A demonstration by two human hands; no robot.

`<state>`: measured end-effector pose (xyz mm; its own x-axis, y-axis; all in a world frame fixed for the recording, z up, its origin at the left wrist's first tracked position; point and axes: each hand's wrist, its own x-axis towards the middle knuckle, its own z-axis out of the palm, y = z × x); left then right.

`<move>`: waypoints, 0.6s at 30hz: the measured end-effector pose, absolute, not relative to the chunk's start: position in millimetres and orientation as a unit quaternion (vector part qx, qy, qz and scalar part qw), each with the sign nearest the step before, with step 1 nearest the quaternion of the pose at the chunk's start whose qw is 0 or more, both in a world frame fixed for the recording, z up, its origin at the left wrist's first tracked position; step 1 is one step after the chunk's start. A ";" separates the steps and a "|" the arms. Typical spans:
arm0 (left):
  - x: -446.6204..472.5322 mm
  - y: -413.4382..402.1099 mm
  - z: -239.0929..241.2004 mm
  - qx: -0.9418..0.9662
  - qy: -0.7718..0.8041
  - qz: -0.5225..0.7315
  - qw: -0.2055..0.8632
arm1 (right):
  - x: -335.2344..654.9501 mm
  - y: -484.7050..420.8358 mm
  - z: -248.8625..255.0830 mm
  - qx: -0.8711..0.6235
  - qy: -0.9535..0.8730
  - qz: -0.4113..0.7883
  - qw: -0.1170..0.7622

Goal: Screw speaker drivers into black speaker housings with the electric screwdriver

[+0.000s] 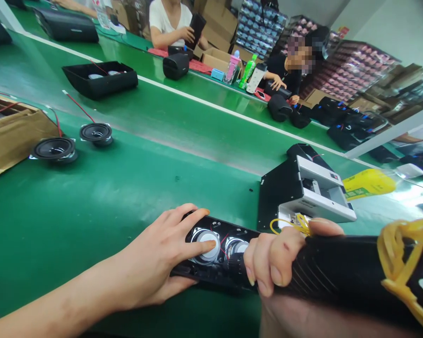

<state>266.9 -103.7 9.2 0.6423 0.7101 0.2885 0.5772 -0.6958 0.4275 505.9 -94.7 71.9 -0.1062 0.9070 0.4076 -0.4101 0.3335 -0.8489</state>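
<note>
My left hand [162, 249] grips the near end of a long black speaker housing [211, 272], fingers spread over it and the index finger on the back of a round speaker driver [204, 241]. A second driver [236, 246] sits beside it, partly covered by my right hand [273, 258]. That hand is wrapped around a thick black electric screwdriver [331, 263] with yellow ties [395, 253] around its body. The tool's nose points into the housing; its tip is hidden.
A black-and-white screw feeder [282, 192] and a yellow-labelled bottle [368, 183] stand at right. Two loose speaker drivers [96, 134] lie at left by a cardboard box [17, 131]. Beyond, an open housing [102, 80] rests on the green bench; two people [169, 23] handle black units across it.
</note>
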 end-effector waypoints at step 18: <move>266.8 -103.9 12.5 0.903 0.345 0.218 0.133 | 510.8 -87.7 44.5 -0.146 -0.557 0.663 0.479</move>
